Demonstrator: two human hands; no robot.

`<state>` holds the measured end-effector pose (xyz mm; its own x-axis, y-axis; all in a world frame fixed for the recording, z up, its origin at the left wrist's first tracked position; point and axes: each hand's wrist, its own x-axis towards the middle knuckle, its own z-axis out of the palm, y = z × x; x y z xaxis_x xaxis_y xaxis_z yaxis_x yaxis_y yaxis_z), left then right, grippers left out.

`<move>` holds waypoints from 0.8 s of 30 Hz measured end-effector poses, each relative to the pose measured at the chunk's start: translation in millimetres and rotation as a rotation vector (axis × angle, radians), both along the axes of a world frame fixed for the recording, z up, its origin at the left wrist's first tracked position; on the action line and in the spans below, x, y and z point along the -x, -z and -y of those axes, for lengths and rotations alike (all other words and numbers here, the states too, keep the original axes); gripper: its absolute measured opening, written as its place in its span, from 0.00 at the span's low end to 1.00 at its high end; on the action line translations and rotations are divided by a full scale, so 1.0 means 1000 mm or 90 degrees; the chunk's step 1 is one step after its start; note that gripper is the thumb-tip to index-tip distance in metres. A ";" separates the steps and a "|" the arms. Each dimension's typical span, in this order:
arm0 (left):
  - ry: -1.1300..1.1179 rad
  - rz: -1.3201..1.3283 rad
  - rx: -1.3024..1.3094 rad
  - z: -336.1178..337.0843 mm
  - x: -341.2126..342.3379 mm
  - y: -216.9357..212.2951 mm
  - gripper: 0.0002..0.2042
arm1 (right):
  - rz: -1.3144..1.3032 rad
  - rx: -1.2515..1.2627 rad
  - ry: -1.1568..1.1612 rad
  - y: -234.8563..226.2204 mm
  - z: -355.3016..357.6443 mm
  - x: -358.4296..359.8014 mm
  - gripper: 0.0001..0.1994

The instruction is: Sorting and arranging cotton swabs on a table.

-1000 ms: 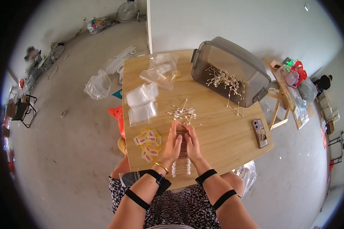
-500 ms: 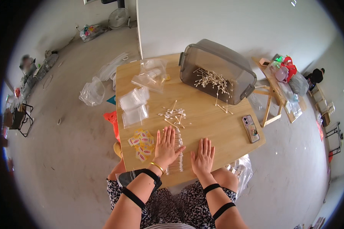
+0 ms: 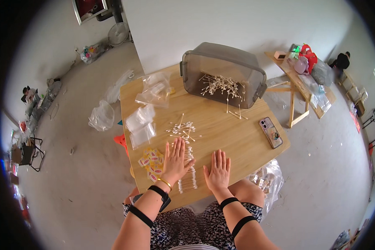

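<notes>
Bare concrete floor surrounds your wooden worktop on every side, with its near edge right over your knees and free wood to the right of your hands as far as the phone. Your row of cotton swabs lies by that near edge, between your two hands. Your left hand rests flat with fingers spread, its grip wide and holding nothing, touching the swabs along its thumb side. Your right hand lies flat just beside them, grip equally wide and empty. A loose scatter of swabs sits beyond your fingertips, small yellow packets lie left of your left hand, and clear bags beyond those. The grey bin stands at the far edge.
</notes>
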<state>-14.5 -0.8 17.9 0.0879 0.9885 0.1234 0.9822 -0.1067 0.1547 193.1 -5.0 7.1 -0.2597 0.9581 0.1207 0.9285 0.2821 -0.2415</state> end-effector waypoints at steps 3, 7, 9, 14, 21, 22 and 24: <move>0.026 -0.044 0.041 0.017 0.000 0.008 0.49 | -0.003 -0.009 -0.002 -0.003 -0.001 -0.001 0.36; 0.021 -0.025 0.069 0.002 0.008 0.008 0.49 | -0.032 -0.002 0.002 -0.003 0.000 0.001 0.36; 0.020 -0.049 0.095 -0.006 0.012 0.008 0.48 | -0.032 -0.005 0.002 -0.002 0.000 0.001 0.36; 0.055 -0.038 0.090 -0.011 0.020 0.008 0.48 | -0.037 0.004 0.007 -0.005 0.001 0.000 0.36; 0.088 -0.079 0.069 -0.028 0.030 0.005 0.48 | -0.021 -0.007 0.015 -0.004 0.002 0.000 0.37; 0.089 -0.082 0.069 -0.029 0.032 0.005 0.48 | -0.024 -0.006 0.016 -0.004 0.002 0.001 0.37; 0.093 -0.151 0.053 -0.031 0.036 0.004 0.49 | -0.032 -0.009 0.016 -0.004 0.003 0.004 0.37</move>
<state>-50.7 30.0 13.8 0.2467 0.9691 0.0017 0.9672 -0.2461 -0.0634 189.2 -7.5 11.3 -0.2291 0.9623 0.1463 0.9218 0.2628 -0.2849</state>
